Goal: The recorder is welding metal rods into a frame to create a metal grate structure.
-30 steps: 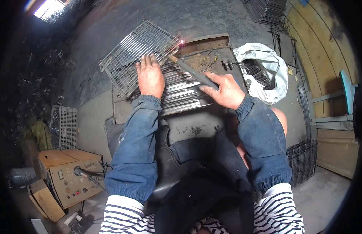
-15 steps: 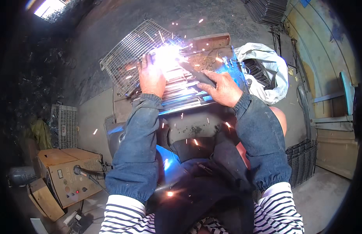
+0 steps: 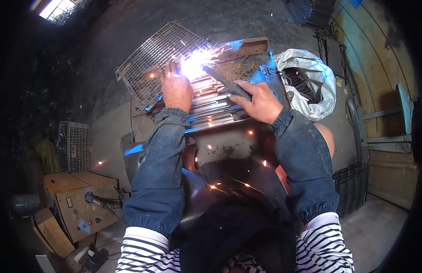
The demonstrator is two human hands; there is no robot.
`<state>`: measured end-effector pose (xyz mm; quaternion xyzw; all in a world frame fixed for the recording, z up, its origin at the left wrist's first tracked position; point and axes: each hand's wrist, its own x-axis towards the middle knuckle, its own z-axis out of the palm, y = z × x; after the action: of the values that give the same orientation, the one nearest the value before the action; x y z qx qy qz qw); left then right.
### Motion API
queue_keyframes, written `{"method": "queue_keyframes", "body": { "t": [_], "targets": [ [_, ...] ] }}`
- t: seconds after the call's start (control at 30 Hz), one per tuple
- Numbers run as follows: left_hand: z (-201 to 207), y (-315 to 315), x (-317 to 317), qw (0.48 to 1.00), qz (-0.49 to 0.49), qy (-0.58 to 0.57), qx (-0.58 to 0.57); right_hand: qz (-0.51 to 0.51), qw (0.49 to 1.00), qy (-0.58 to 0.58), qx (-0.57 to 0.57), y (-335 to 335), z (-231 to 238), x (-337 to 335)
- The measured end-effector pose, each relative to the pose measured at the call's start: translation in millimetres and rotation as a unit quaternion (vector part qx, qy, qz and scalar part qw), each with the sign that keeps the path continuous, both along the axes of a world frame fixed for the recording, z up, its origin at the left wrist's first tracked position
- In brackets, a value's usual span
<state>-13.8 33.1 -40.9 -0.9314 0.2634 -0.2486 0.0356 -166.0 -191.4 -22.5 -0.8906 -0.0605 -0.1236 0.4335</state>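
Observation:
Welding sparks and a white glare [image 3: 195, 63] burst between my two hands. My right hand [image 3: 261, 102] is closed around the dark handle of a welding torch [image 3: 229, 86], whose tip points up and left into the glare. On the other side, my left hand [image 3: 177, 93] has bent fingers close together at the work, their tips half lost in the light. What those fingers grip cannot be made out. Under and between the hands lies a row of metal bars [image 3: 213, 109]. Behind my left hand is a wire mesh panel [image 3: 147, 59], reaching out past the left edge of the worktable [image 3: 277, 73].
A white sack [image 3: 327, 86] holding dark metal rods stands right of the table. At lower left sits a tan welding machine [image 3: 86, 204] with a cable plugged in. Stacked dark grids [image 3: 352, 189] lie at right, beside a yellowish panel [image 3: 370, 59]. Sparks fall over my lap.
The glare has shrunk, and the bars and table show more clearly. My right hand and the torch have stayed nearly in place. My left hand has barely moved.

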Motion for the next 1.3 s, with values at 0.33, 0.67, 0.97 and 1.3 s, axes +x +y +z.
{"method": "queue_keyframes", "body": {
  "t": [0.33, 0.67, 0.97, 1.3],
  "targets": [
    [32, 13, -15, 0.984, -0.049, 0.101, -0.139, 0.016, 0.999, 0.034, 0.017, 2, 17, -11],
    [9, 42, -20, 0.997, 0.067, 0.039, 0.020, 0.074, 0.997, -0.016, 0.022, 23, 7, -4],
    [5, 46, -19, 0.997, 0.063, 0.029, 0.013, 0.072, 0.997, 0.031, 0.003, 31, 6, 0],
    [12, 44, -25, 0.995, 0.070, 0.060, 0.032, 0.083, 0.996, -0.028, 0.029, 32, 0, 0]
  ]
}}
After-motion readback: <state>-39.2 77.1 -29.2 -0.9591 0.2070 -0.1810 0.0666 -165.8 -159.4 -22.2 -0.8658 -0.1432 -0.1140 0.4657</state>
